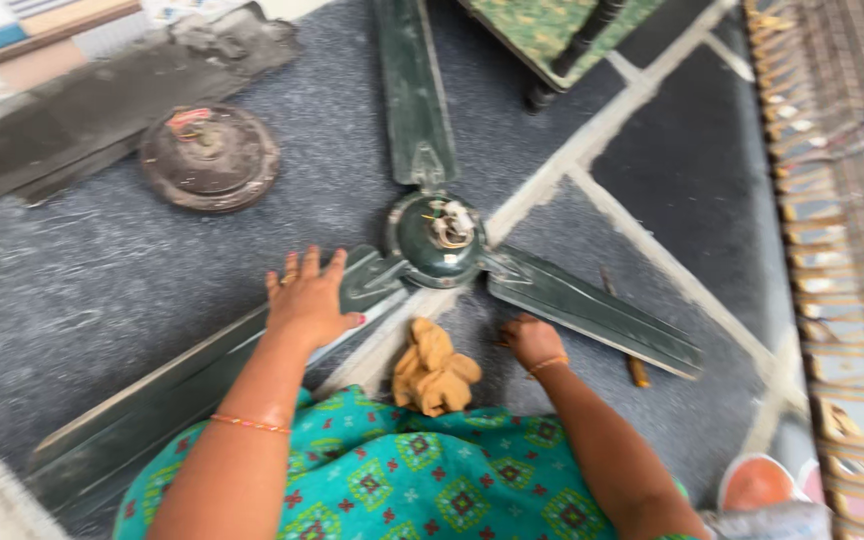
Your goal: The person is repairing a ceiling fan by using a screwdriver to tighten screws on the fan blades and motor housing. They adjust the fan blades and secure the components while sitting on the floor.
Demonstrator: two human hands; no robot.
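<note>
fan [439, 240] flat on the speckled floor [72, 290], dark green, dusty, three blades out from a round hub with wires showing. left hand [309, 300] spread, palm pressing the near-left blade [202, 375]. right hand [532, 342] curled on the floor by the right blade [592, 310], grip unclear. bracing step, i'd say; next calls for the crumpled tan cloth [434, 368] between them
</note>
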